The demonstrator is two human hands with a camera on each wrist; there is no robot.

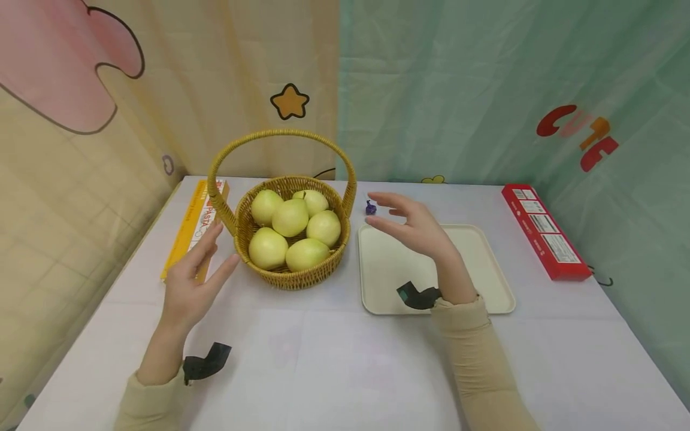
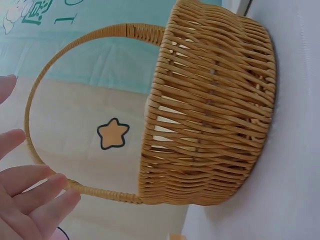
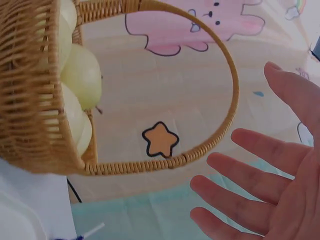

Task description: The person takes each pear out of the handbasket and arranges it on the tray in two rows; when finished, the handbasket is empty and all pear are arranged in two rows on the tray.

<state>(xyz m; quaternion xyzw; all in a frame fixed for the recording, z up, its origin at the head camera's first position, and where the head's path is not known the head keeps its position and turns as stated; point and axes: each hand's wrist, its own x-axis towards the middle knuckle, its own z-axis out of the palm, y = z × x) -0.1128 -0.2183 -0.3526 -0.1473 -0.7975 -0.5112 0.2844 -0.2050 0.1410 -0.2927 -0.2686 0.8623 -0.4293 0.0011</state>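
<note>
A wicker basket (image 1: 295, 280) with a tall arched handle (image 1: 280, 133) holds several pale green pears (image 1: 290, 217). Left of it hovers my left hand (image 1: 188, 290), fingers extended and thumb apart, holding nothing. The left wrist view shows the basket's woven side (image 2: 210, 110) near those fingers (image 2: 45, 200). To the basket's right, my right hand (image 1: 417, 227) is raised over the far part of a white tray (image 1: 431, 269), fingers fairly straight and also holding nothing. In the right wrist view its spread fingers (image 3: 235, 200) appear beside the handle, with a gap I cannot judge.
A yellow pasta box (image 1: 185, 230) lies at the table's left, partly behind my left hand. At the right edge lies a red box (image 1: 547, 233). A small purple thing with a white stick (image 1: 371, 208) sits behind the tray. Printed curtains (image 1: 431, 90) hang around the white table (image 1: 323, 371).
</note>
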